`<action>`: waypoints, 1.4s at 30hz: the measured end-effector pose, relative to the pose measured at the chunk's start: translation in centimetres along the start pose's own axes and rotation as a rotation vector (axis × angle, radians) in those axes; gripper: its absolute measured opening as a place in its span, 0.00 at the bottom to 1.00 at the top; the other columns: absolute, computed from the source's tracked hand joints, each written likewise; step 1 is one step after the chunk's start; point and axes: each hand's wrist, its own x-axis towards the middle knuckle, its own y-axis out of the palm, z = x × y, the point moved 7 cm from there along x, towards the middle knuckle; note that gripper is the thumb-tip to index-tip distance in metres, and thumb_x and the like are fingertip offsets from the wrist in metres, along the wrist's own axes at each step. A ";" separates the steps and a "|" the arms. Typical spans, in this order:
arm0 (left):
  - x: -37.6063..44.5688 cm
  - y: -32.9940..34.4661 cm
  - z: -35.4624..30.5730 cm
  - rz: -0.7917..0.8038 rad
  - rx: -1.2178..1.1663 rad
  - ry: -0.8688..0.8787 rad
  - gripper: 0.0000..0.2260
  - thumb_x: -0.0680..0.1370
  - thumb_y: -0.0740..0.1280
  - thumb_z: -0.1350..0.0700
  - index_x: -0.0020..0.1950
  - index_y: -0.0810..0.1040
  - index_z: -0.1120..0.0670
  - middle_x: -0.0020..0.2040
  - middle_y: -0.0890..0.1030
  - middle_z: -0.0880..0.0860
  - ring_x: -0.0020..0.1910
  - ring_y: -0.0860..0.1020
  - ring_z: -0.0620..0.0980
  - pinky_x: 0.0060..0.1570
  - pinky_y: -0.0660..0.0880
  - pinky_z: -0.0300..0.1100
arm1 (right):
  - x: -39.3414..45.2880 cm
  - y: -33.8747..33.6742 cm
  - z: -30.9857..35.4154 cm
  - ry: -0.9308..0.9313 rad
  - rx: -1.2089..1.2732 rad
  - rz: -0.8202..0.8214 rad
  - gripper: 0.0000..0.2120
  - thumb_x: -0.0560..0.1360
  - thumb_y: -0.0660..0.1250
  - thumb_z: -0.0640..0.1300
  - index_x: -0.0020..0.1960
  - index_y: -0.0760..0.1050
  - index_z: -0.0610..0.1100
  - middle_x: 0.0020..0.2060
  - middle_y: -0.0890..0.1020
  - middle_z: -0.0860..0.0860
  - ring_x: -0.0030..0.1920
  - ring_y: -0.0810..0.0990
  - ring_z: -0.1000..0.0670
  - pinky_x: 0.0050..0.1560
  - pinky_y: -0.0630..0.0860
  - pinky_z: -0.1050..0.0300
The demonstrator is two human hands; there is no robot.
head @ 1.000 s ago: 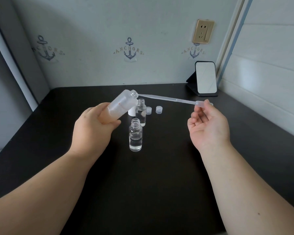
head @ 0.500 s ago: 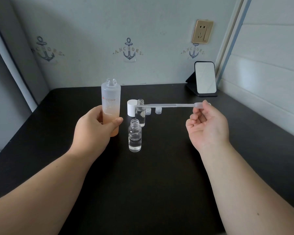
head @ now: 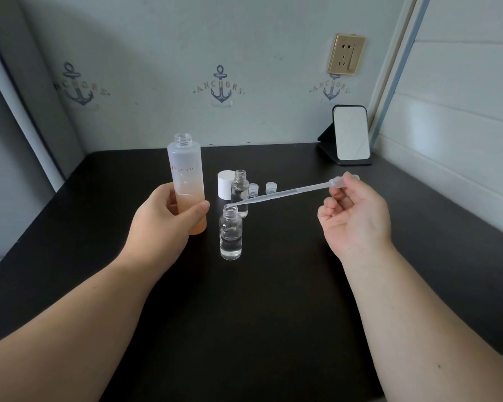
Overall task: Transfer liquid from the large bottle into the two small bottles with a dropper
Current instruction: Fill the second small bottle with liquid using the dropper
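The large frosted bottle (head: 186, 175), uncapped and peach-tinted in its lower half, stands upright on the black table (head: 273, 300), gripped low down by my left hand (head: 160, 219). Just to its right stands the near small clear bottle (head: 231, 233), open and partly filled. Behind it is the second small clear bottle (head: 240, 190), also open. My right hand (head: 355, 216) pinches the bulb of a clear plastic dropper (head: 288, 192). The dropper slopes down to the left, its tip right at the mouth of the near small bottle.
A white cap (head: 225, 184) stands behind the small bottles, with two small clear caps (head: 270, 187) to its right. A small standing mirror (head: 350, 136) sits at the table's back right corner. Walls close the back and the right side.
My left hand has tipped the large bottle back upright and set it on the table. The dropper has left its mouth and swung down to the near small bottle's opening.
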 end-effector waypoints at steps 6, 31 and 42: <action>-0.8 -2.1 -0.5 -0.163 -0.115 -0.018 0.11 0.75 0.70 0.54 0.52 0.75 0.39 0.50 0.79 0.42 0.49 0.79 0.42 0.43 0.75 0.39 | -0.1 0.0 0.1 -0.002 -0.009 -0.004 0.09 0.75 0.73 0.43 0.37 0.83 0.43 0.35 0.82 0.50 0.29 0.71 0.52 0.32 0.66 0.62; -3.4 3.0 -2.9 0.426 0.256 0.260 0.13 0.71 0.77 0.43 0.49 0.76 0.33 0.46 0.80 0.31 0.46 0.79 0.37 0.40 0.76 0.30 | -0.3 0.2 0.4 -0.024 -0.023 0.018 0.09 0.74 0.72 0.43 0.35 0.82 0.44 0.34 0.81 0.50 0.28 0.71 0.52 0.30 0.67 0.61; -3.1 2.6 -2.7 0.351 0.270 0.313 0.12 0.71 0.73 0.43 0.52 0.78 0.35 0.45 0.79 0.33 0.45 0.79 0.39 0.38 0.72 0.27 | -0.2 0.1 0.5 -0.026 0.008 0.001 0.08 0.75 0.72 0.42 0.36 0.82 0.44 0.35 0.81 0.50 0.29 0.70 0.52 0.31 0.66 0.62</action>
